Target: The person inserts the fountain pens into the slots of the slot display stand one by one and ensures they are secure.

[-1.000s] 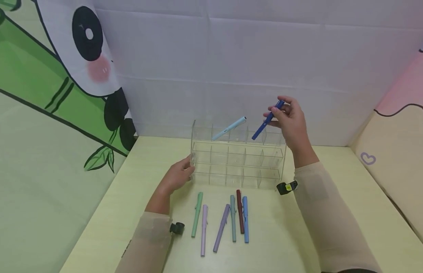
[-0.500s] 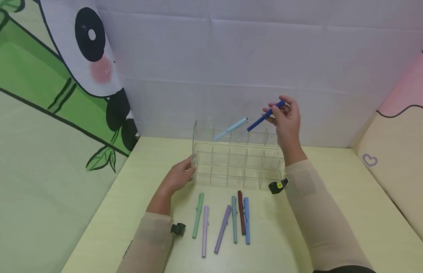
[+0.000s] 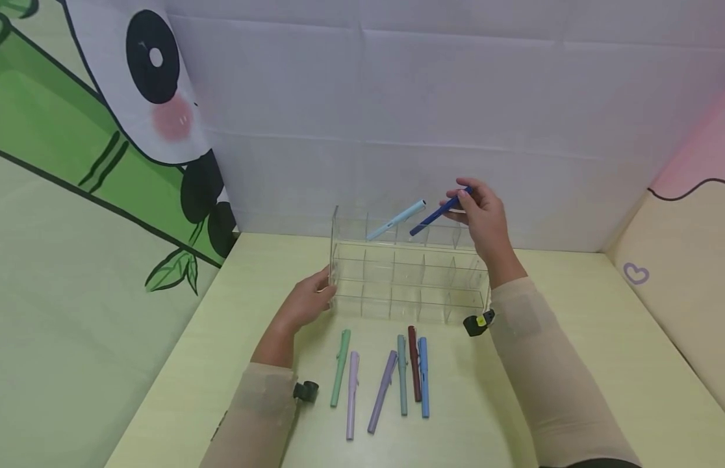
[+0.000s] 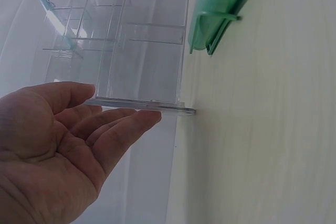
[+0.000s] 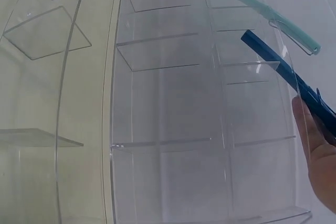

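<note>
The right hand (image 3: pixel 485 221) pinched the dark blue pen (image 3: pixel 435 218) near its clip end, at the top tier of the clear rack (image 3: pixel 377 270). Long axis ran aslant: free end low and toward the person's left, clip end high at the fingers. Just left, nearly parallel, the light blue pen (image 3: pixel 396 220) leaned in that tier. Could not tell whether the dark blue pen's tip sat inside a compartment. The left hand (image 3: pixel 306 300) gripped the rack's left side panel between thumb and fingers.
</note>
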Demonstrator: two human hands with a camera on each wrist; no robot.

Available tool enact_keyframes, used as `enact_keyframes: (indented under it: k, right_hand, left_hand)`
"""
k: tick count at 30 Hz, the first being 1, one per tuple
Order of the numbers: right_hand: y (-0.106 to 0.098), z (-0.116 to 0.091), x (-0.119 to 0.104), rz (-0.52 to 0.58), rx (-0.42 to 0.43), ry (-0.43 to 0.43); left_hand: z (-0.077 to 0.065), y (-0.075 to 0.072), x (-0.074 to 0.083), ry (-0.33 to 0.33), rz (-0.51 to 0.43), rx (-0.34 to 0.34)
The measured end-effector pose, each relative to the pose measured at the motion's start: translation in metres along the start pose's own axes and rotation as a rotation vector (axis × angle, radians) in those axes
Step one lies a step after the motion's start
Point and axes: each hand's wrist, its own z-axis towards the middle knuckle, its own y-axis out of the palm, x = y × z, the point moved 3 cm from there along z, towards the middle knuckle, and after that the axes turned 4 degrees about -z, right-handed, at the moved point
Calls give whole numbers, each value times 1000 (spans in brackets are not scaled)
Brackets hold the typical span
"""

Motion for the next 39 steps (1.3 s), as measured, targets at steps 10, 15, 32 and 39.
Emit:
enact_keyframes:
  k: [10,15,32,39]
  right_hand:
    - [-2,1,2,-176,-170,43]
    - [-3,1,3,-260,-207,69]
    - [-2,2,0,-366,-238,96]
    - [-1,0,-1,-397,-269,106]
  left_hand:
    - [3,0,-1,10,18,0]
    - [3,0,-1,13,19,-2]
    - [2,-1,1,17,13,-6]
    - [1,-1,1,11,14,-9]
